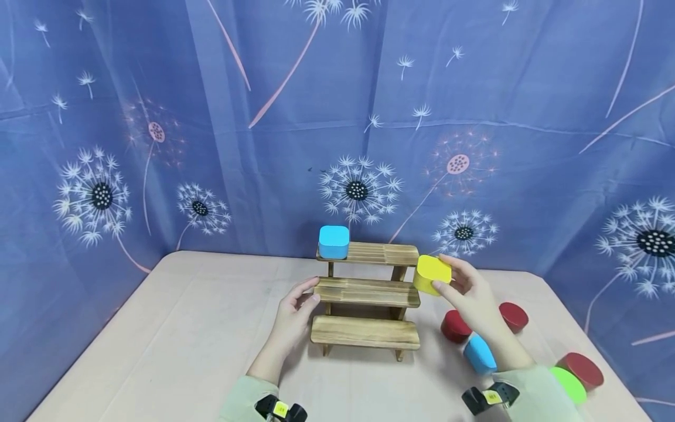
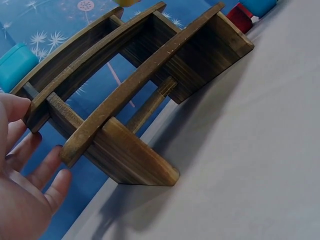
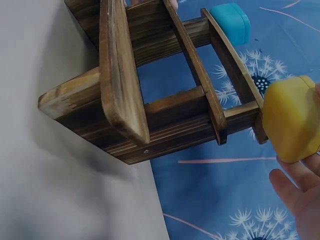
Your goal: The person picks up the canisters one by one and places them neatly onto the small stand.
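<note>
A three-step wooden shelf [image 1: 366, 293] stands on the beige table [image 1: 184, 346]. A blue block [image 1: 334, 241] sits at the left end of its top step. My right hand [image 1: 466, 293] holds a yellow block [image 1: 432, 274] in the air just off the right end of the shelf, between the top and middle steps; the right wrist view shows the yellow block [image 3: 292, 120] held by the fingers [image 3: 295, 187] beside the shelf [image 3: 150, 100]. My left hand [image 1: 295, 310] touches the left end of the middle step with straight fingers [image 2: 30, 170] next to the shelf [image 2: 130, 100].
To the right of the shelf lie a red block [image 1: 454, 326], a second red block [image 1: 514, 316], a blue block [image 1: 479, 354], a green block [image 1: 569, 384] and a third red block [image 1: 582, 369]. A blue dandelion-print curtain [image 1: 337, 117] hangs behind the table.
</note>
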`<state>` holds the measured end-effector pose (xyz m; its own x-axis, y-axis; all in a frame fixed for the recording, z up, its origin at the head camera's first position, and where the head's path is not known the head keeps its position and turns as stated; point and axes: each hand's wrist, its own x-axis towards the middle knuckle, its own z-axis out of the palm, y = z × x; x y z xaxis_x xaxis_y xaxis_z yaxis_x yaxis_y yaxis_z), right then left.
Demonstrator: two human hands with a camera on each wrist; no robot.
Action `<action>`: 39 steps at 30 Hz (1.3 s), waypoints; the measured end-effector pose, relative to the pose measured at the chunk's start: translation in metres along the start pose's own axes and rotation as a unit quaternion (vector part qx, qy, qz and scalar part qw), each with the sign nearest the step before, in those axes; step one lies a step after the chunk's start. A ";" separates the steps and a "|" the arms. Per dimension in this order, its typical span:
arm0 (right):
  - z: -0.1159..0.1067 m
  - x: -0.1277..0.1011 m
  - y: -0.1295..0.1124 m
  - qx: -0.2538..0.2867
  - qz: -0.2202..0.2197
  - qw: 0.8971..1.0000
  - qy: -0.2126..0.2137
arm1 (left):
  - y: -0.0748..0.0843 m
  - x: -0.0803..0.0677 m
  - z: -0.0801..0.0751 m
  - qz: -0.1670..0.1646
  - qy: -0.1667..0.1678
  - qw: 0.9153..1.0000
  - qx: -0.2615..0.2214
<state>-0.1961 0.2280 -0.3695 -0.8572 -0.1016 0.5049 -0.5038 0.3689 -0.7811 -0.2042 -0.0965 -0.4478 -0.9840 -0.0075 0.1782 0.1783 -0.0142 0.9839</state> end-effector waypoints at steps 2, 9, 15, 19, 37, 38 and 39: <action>0.001 0.003 0.000 0.001 -0.008 1.000 -0.004 | -0.001 0.000 0.000 0.001 -0.001 1.000 0.001; 0.005 0.011 -0.005 -0.001 -0.018 1.000 -0.016 | -0.001 0.000 -0.001 0.006 -0.001 1.000 0.001; 0.010 0.018 -0.010 0.004 -0.010 1.000 -0.029 | -0.001 0.000 -0.001 0.003 -0.001 1.000 -0.003; 0.013 0.021 -0.011 0.016 -0.015 0.999 -0.036 | -0.002 0.000 0.000 0.000 -0.003 1.000 -0.009; 0.027 0.041 -0.016 0.015 -0.013 0.998 -0.053 | -0.002 0.001 -0.001 0.015 0.003 1.000 0.005; 0.028 0.042 -0.016 0.015 -0.015 0.998 -0.054 | -0.003 0.001 -0.001 0.015 0.003 1.000 0.005; 0.028 0.043 -0.017 0.014 -0.016 0.998 -0.056 | -0.003 0.001 -0.001 0.016 0.002 1.000 0.005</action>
<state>-0.2276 0.1913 -0.3454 -0.8462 -0.2158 0.4872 -0.5328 0.3383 -0.7757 -0.2060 -0.0976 -0.4501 -0.9779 -0.0115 0.2089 0.2089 -0.0031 0.9779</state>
